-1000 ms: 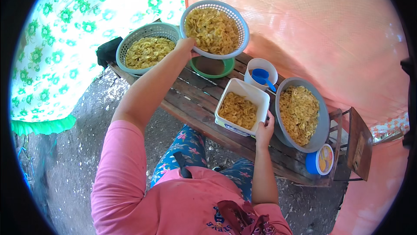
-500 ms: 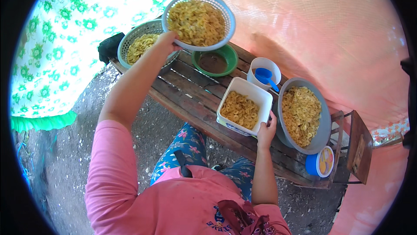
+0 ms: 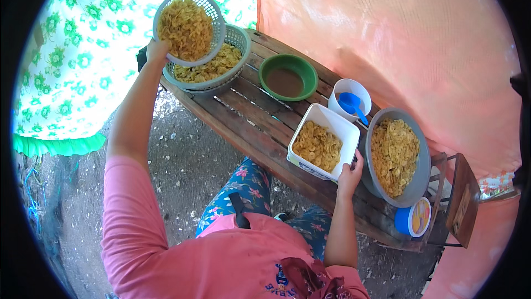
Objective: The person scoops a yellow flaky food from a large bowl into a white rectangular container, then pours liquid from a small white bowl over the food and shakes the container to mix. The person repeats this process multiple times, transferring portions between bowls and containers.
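Observation:
My left hand [image 3: 157,52] is closed on the near rim of a pale plastic colander [image 3: 219,25] filled with yellow-brown chips [image 3: 187,30], perhaps banana. It hangs over a larger grey-green basket [image 3: 244,55] of similar chips at the table's left end. With its fingers on the right wall, my right hand [image 3: 350,173] grips a square white tub [image 3: 347,123], which is tilted slightly and partly filled with chips. Right beside that tub is a wide grey basin [image 3: 423,160] heaped with more chips.
On the slatted wooden table [image 3: 243,125] stand a green basin [image 3: 288,77] with brownish contents and a white bucket [image 3: 350,85] holding a blue scoop [image 3: 352,105]. A round blue-sided tub [image 3: 412,217] sits near the right end. Orange sheeting [image 3: 387,33] hangs behind.
My left hand has carried the colander leftward, from above the green basin to over the larger basket. My right hand keeps its hold on the square tub.

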The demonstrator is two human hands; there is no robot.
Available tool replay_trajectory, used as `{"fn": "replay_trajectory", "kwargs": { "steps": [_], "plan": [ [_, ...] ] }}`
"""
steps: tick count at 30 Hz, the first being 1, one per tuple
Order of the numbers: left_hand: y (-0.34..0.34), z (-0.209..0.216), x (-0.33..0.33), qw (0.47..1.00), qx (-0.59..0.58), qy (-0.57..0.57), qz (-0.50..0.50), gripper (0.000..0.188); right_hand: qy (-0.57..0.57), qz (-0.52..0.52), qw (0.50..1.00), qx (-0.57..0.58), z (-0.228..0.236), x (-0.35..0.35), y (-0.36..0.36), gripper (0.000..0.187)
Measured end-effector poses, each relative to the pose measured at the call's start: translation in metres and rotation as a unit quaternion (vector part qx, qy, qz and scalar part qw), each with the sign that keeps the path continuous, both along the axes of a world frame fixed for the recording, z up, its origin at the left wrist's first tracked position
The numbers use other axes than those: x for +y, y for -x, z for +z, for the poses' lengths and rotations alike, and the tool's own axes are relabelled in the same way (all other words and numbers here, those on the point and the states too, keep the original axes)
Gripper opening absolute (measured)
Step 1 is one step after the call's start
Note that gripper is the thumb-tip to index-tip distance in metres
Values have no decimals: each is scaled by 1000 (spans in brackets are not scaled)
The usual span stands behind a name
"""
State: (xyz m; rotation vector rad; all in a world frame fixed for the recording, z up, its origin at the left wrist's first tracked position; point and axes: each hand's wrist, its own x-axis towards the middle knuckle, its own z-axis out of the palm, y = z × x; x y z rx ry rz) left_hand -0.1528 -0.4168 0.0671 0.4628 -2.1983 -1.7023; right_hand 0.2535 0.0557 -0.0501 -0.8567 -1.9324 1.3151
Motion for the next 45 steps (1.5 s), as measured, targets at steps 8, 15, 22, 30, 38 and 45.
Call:
{"fn": "replay_trajectory", "kwargs": {
  "steps": [8, 15, 22, 30, 38, 45],
  "plan": [
    [8, -24, -28, 998, 13, -49, 28, 41, -18, 1, 1000, -5, 0, 1, 0, 53],
    [5, -16, -26, 993, -16, 110, 32, 46, -3, -8, 1000, 2, 2, -1, 2, 53],
    [19, -25, -23, 970, 8, 231, 72, 50, 6, -14, 1000, -6, 3, -2, 2, 53],
    [22, -21, -16, 956, 2, 285, 63, 50, 10, -9, 1000, -1, 1, 0, 1, 52],
    [20, -19, -6, 949, 24, 304, 81, 54, 7, -2, 1000, 6, 1, 0, 1, 52],
    [14, -20, -2, 948, 42, 304, 85, 54, 13, -5, 1000, 3, 2, -1, 0, 53]
  ]
}}
